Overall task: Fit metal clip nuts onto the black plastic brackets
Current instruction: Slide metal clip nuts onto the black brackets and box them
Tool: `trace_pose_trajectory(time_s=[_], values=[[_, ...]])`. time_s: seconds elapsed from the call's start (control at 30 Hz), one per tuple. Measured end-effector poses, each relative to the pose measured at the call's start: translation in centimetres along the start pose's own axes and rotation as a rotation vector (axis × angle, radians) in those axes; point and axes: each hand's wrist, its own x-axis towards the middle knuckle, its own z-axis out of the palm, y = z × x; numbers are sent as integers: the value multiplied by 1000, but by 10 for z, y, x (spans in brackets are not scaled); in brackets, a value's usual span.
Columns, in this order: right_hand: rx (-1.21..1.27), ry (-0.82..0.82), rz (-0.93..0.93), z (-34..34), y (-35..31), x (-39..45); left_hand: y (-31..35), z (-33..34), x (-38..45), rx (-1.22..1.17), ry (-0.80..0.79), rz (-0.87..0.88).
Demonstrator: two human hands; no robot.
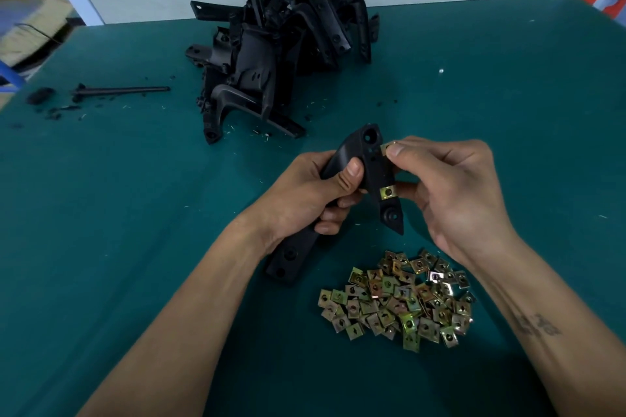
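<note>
Left hand [318, 189] grips the bracket [372, 159]; right hand [450, 186] pinches a clip nut [386, 148].

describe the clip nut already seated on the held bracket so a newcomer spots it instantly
Start at the two hands above the green table; the left hand grips a black bracket. The seated clip nut is clipped over its edge, unlike the nut pinched by the right hand.

Table [118, 213], teal-green covering, is carrying three groups. Heap of black plastic brackets [277, 44] is lying at the far middle. Pile of brass-coloured clip nuts [396, 301] is sitting near the front edge. Thin black rod [122, 90] is lying far left, beside black plastic scraps [54, 108].
</note>
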Motion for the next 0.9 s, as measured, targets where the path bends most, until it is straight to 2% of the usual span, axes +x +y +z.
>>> trace_pose_trajectory(time_s=[0.13,0.43,0.6,0.9], values=[[-54,-13,-36,-1,2,0,1,0,-1,-6,-6,2],[-615,-81,-404,0,0,-9,0,1,0,-10,5,15],[-943,-18,-430,-1,0,-10,-1,2,2,16,41,-9],[-1017,11,-486,9,-1,-15,-3,-4,0,-71,-1,4]])
